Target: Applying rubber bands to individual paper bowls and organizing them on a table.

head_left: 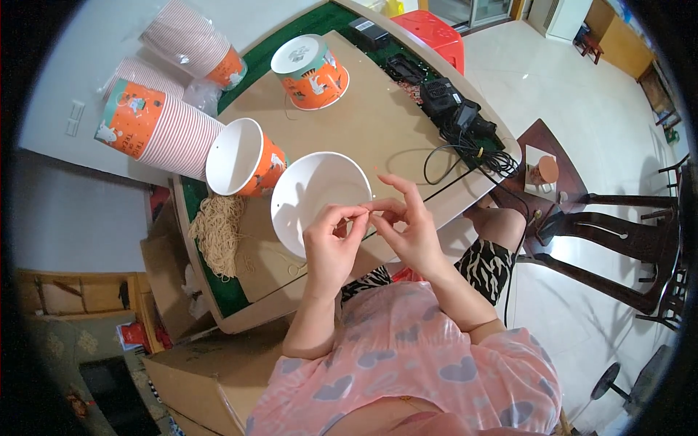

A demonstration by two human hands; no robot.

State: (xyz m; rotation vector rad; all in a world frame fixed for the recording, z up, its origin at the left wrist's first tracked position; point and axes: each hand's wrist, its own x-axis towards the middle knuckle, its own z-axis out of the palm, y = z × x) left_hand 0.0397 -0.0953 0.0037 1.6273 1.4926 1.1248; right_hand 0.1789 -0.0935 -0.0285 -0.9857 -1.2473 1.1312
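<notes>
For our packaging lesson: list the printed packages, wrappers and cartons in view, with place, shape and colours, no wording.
Wrapped cup stacks: far left, lying; white-ribbed, orange-and-teal printed, clear plastic.
Upside-down bucket: far table middle; orange, teal band, white base.
Open bucket: beside stacks; white inside, orange outside.
Cardboard cartons: lower left; plain brown.

- The paper bucket by the hands is white inside.
- The cup standing farther back is orange with white pictures and a teal band at the top.
- The cup stack has thin red and white stripes.
- The desk top is brown cardboard with a green edge.
- The string pile is pale tan.
- The stool is red.
- The sleeve is pink with grey hearts.
</notes>
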